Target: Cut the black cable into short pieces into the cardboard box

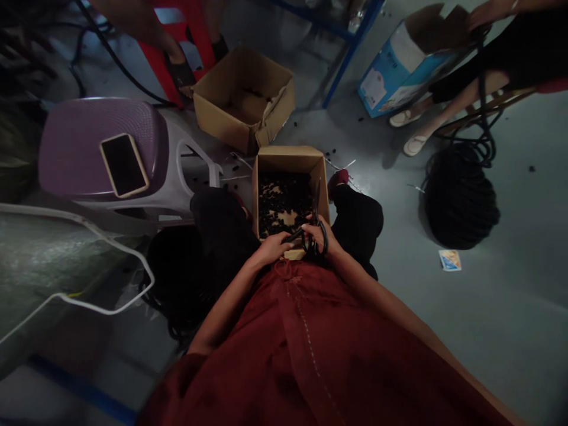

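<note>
My left hand [273,247] is closed on a short black cord [295,235], which stretches across to my right hand. Black-handled scissors [323,236] are gripped in my right hand [318,228], blades pointing away from me. The thumb of that hand appears to touch the cord's far end. Both hands are above the near edge of an open cardboard box [290,152] between my knees. Many small black pieces [284,192] lie scattered over its bottom.
A second cardboard box [222,115] stands ahead. Left is a purple stool [66,142] bearing a phone [124,165]. At right lie a black cord coil [461,198] and a small packet [450,260]. A blue-white box [390,74] stands beside a seated person's legs [461,103].
</note>
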{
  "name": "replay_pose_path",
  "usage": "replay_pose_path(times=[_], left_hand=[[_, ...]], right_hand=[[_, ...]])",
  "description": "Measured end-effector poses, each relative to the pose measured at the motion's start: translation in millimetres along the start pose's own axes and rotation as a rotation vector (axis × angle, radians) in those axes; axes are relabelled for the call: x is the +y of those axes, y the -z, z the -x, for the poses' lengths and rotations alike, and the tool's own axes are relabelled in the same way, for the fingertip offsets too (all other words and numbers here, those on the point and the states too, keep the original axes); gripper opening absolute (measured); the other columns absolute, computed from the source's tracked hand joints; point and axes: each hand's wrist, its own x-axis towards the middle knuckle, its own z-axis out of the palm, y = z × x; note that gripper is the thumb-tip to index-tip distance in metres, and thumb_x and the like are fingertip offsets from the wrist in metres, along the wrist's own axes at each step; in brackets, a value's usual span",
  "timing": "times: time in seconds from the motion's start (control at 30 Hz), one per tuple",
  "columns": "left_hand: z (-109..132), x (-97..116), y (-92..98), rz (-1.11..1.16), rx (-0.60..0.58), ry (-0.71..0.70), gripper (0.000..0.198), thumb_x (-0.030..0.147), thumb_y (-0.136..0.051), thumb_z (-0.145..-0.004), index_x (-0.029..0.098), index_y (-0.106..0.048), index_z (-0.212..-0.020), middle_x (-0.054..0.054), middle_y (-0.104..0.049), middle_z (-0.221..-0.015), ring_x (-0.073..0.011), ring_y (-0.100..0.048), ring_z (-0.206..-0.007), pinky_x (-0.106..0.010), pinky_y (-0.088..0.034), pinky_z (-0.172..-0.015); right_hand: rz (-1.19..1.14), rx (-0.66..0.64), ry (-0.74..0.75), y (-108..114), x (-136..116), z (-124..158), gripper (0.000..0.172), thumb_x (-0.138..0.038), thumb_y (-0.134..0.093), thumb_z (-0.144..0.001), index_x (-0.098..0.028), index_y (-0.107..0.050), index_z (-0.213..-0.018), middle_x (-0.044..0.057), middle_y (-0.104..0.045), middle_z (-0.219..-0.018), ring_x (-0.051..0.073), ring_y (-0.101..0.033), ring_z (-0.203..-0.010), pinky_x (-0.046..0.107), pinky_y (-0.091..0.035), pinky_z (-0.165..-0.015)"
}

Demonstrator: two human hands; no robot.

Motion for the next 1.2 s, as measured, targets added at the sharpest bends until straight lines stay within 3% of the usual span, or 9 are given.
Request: replay_pose_path(times=[0.13,0.23,0.33,0.5,0.7,0.8,0.93,1.2], left_hand=[[0.7,-1.5,-0.3,-0.017,0.072,-0.067,0.028,0.02,-0.051,-0.079,0.015,-0.064,-0.104,-0.003,-0.065,-0.093,-0.0159,-0.057,-0.087,-0.023,-0.042,-0.074],[-5.0,-8.4,1.3,0.151,0.054,-0.024,0.026,0.026,-0.053,-0.08,0.013,-0.065,-0.099,0.0,-0.061,-0.076,-0.0113,-0.053,-0.068,-0.021,-0.039,-0.062],[-10.6,-15.7,4.4,0.398,0.068,0.092,0.033,0.038,-0.052,-0.082,0.01,-0.064,-0.096,0.005,-0.045,-0.056,-0.0059,-0.035,-0.045,-0.019,-0.025,-0.045],[-14.7,-20.7,6.6,0.61,0.106,0.073,0.044,0.048,-0.053,-0.081,0.009,-0.061,-0.099,0.006,-0.04,-0.056,-0.0039,-0.031,-0.04,-0.018,-0.019,-0.04],[-15.0,-21.9,5.0,0.574,0.111,0.049,0.04,0.046,-0.052,-0.083,0.01,-0.061,-0.097,0.005,-0.043,-0.059,-0.003,-0.032,-0.039,-0.017,-0.02,-0.039],[-14.3,-19.9,6.0,0.537,0.11,0.05,0.043,0.044,-0.05,-0.085,0.01,-0.061,-0.107,0.005,-0.044,-0.058,-0.0033,-0.033,-0.039,-0.017,-0.021,-0.039],[-13.2,-17.0,7.8,0.496,0.085,0.052,0.051,0.042,-0.049,-0.087,0.014,-0.051,-0.129,0.006,-0.044,-0.058,-0.0037,-0.033,-0.041,-0.017,-0.023,-0.04],[-16.5,-23.4,7.3,0.417,0.043,0.03,0.05,0.041,-0.051,-0.085,0.014,-0.054,-0.127,0.004,-0.048,-0.061,-0.0054,-0.037,-0.046,-0.018,-0.028,-0.045]], right_hand=[[-0.029,0.059,-0.038,2.6,-5.6,-0.7,0.043,-0.037,-0.064,-0.063,-0.023,-0.043,-0.097,-0.007,-0.052,-0.065,0.009,-0.051,-0.052,0.021,-0.043,-0.046],[0.075,0.034,-0.017,11.0,-10.8,3.0,0.042,-0.04,-0.063,-0.066,-0.023,-0.043,-0.099,-0.005,-0.055,-0.064,0.01,-0.051,-0.05,0.021,-0.041,-0.044],[0.204,-0.029,0.025,28.6,-9.9,11.2,0.044,-0.044,-0.063,-0.069,-0.022,-0.044,-0.102,-0.002,-0.059,-0.071,0.01,-0.053,-0.052,0.022,-0.043,-0.046],[0.623,-0.179,-0.024,59.1,-1.9,35.3,0.04,-0.048,-0.056,-0.077,-0.022,-0.051,-0.107,0.001,-0.063,-0.073,0.015,-0.06,-0.06,0.025,-0.047,-0.052],[0.958,-0.283,0.007,59.5,-6.4,55.4,0.043,-0.05,-0.05,-0.083,-0.022,-0.054,-0.116,0.007,-0.068,-0.099,0.022,-0.065,-0.085,0.029,-0.048,-0.072],[1.04,-0.302,0.049,53.1,-11.2,54.4,0.046,-0.05,-0.049,-0.084,-0.023,-0.053,-0.121,0.009,-0.067,-0.106,0.025,-0.064,-0.094,0.03,-0.046,-0.078],[1.08,-0.322,0.039,47.8,-14.9,49.3,0.045,-0.051,-0.048,-0.085,-0.023,-0.053,-0.12,0.009,-0.068,-0.101,0.025,-0.065,-0.088,0.029,-0.045,-0.073],[1.021,-0.387,0.035,48.1,-13.8,45.8,0.043,-0.048,-0.052,-0.083,-0.025,-0.051,-0.12,0.008,-0.067,-0.105,0.024,-0.063,-0.088,0.03,-0.044,-0.075]])
